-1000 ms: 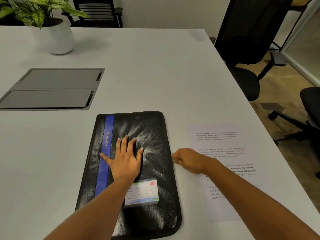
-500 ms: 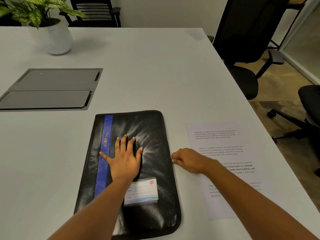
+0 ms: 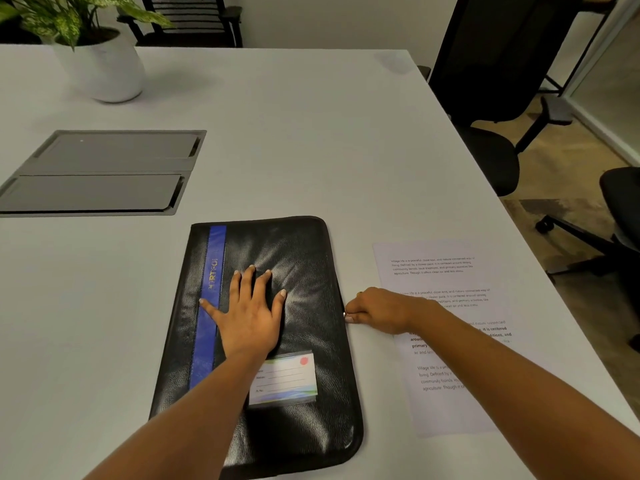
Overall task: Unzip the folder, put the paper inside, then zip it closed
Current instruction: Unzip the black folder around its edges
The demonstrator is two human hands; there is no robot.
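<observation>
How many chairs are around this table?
3: a slatted chair beyond the table, a tall office chair by its right side, and a third chair cut off at the picture's right. More may be hidden.

Bare table (image 3: 294,140) beyond the folder (image 3: 304,258) — flanked by paper (image 3: 446,403) and recessed panel (image 3: 104,171).

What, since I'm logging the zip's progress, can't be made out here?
All in the head view:
The zip pull: nearly all hidden by the right hand's pinching fingers.
How far the folder's zip is open: seam too dark and thin.
Print on the paper: too small; right forearm covers part.
Writing on the label: too small.
</observation>
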